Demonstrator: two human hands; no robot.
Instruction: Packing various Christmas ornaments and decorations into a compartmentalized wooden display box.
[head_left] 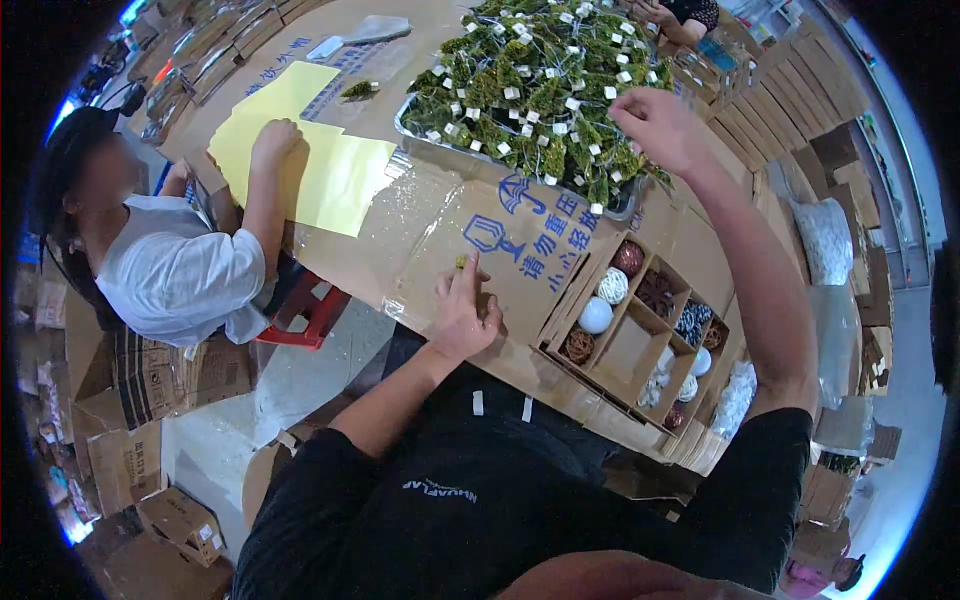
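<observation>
My left hand [465, 316] rests over the cardboard sheet [420, 225] on the table, with its index finger stretched out and thumb apart. A small yellow-green bit [461, 262] sits at that fingertip. My right hand [660, 125] reaches over the right side of a clear tray [412, 128] heaped with small green sprigs [545, 130], many with a white cube at the end. Its fingers are drawn together in a pinch among the sprigs; what they hold, if anything, is hidden. Nearest me stands a divided cardboard box [625, 360] with decorative balls and other pieces in its compartments.
At the left, a person in a white shirt [190, 275] leans over yellow sheets [345, 180] beside a red stool [310, 315]. A single sprig [360, 90] and a white scoop-shaped thing [375, 30] lie beyond. Another person's hands [655, 15] are at the far edge. Stacked cartons [780, 100] stand right.
</observation>
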